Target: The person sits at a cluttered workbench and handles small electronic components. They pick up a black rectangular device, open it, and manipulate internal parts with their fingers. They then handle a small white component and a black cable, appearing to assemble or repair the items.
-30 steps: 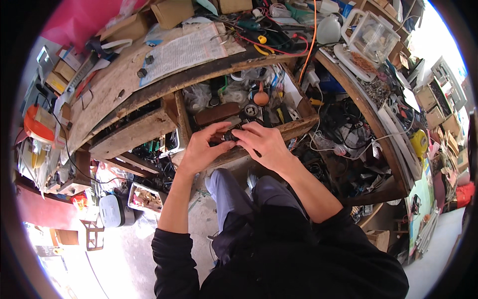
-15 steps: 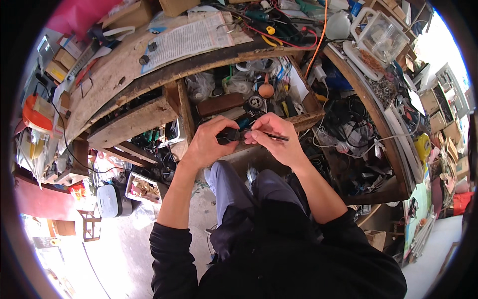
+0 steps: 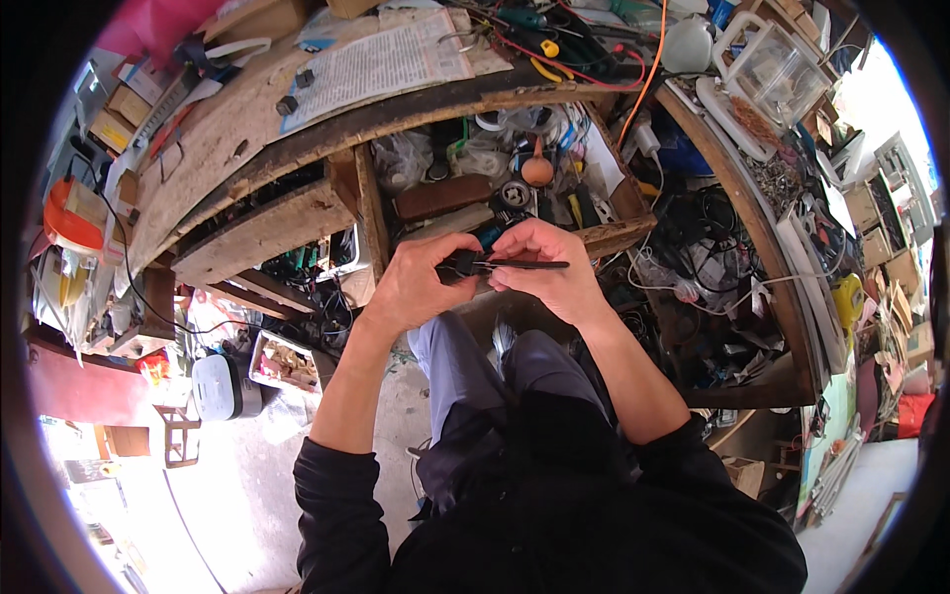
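Note:
In front of an open wooden drawer [image 3: 368, 218] full of bits and tools, my left hand [image 3: 414, 282] is closed round a small dark object [image 3: 460, 263], whose details I cannot make out. My right hand [image 3: 549, 277] grips a thin dark tool [image 3: 534, 264], perhaps tweezers, lying sideways with its left tip at the dark object. Just beyond my hands in the drawer are a brown case [image 3: 441, 198], a round metal piece [image 3: 514, 195], an orange rubber bulb [image 3: 537, 169] and some yellow-handled tools [image 3: 576, 208].
The workbench [image 3: 198, 198] holds a printed sheet [image 3: 376, 69], two dark blocks [image 3: 287, 105] and tangled red leads [image 3: 633, 79]. A clear container [image 3: 772, 74] and clutter stand on the right shelf. An orange bucket [image 3: 72, 218] is at left. My legs are below my hands.
The thin tool has swung from pointing down toward me to lying level, pointing left at the dark object. My right hand has turned with it; the view has shifted slightly.

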A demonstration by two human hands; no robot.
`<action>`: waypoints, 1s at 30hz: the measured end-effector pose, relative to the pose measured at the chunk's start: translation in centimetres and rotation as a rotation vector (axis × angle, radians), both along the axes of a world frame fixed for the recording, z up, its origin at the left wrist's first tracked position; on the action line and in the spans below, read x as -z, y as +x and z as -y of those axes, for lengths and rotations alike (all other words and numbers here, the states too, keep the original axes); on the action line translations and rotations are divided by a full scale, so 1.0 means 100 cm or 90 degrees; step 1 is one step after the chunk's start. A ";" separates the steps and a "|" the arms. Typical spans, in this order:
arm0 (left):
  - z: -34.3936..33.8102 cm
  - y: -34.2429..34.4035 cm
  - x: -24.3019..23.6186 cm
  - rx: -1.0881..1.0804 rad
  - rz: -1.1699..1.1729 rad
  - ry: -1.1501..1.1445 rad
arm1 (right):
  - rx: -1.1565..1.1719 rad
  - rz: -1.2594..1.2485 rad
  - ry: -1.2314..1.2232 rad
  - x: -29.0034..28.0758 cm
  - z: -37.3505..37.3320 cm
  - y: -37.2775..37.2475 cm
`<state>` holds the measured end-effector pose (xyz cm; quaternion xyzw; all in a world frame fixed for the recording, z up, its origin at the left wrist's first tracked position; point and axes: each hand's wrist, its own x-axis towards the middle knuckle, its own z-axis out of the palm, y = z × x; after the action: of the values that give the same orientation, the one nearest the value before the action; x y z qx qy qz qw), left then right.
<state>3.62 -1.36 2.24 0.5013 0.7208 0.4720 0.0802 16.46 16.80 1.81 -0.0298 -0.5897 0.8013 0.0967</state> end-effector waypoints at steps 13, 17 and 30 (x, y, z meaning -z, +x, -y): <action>0.000 0.000 0.003 -0.021 0.078 -0.023 | 0.042 -0.094 0.230 0.009 0.001 -0.005; 0.003 0.001 0.000 -0.023 0.044 -0.029 | 0.079 -0.166 0.323 0.013 0.005 -0.011; 0.002 -0.001 0.004 -0.013 0.055 0.000 | 0.041 -0.156 0.543 -0.022 0.011 -0.006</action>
<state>3.54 -1.59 1.84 0.4728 0.7220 0.4939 0.1062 15.82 15.71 3.99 0.0898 -0.8504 0.4806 0.1945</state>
